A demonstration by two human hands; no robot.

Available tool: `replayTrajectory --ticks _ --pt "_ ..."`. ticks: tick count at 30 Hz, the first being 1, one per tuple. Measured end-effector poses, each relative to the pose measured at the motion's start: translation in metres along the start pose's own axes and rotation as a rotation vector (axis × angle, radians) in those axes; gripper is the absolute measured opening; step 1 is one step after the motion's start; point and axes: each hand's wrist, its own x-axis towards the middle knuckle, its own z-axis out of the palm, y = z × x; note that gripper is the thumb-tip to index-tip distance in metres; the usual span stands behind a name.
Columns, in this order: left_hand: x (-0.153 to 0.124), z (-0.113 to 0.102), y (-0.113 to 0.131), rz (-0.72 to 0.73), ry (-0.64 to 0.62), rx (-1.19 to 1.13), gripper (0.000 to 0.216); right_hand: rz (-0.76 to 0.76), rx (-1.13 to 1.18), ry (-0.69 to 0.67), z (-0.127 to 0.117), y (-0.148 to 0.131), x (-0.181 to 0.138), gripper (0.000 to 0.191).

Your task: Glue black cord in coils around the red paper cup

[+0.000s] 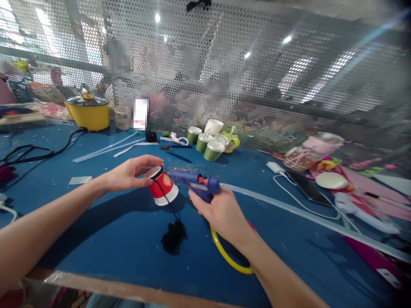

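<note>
My left hand pinches the base of a small red paper cup, held upside down and tilted just above the blue table. A black yarn strand hangs from the cup down to a black yarn clump on the table. My right hand grips a blue hot glue gun, its nozzle touching the cup's side. A long clear glue stick sticks out of the gun's back to the right. A yellow cord loops under my right wrist.
Several green and white paper cups stand at the back centre, with scissors and spare glue sticks beside them. A yellow cooking pot sits back left. A phone, charger cable and pink craft pieces lie right. A perforated metal screen closes the far side.
</note>
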Motion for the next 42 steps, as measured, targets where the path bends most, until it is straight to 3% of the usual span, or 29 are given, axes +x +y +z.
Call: replayTrajectory --ticks 14,42 --pt "-0.0003 0.0006 0.0034 -0.005 -0.016 -0.046 0.044 0.042 0.012 -0.024 0.0001 0.0024 0.0041 0.022" --pt "-0.001 0.0004 0.0028 0.007 0.011 -0.025 0.044 -0.044 0.002 -0.009 0.0004 -0.0068 -0.0028 0.02"
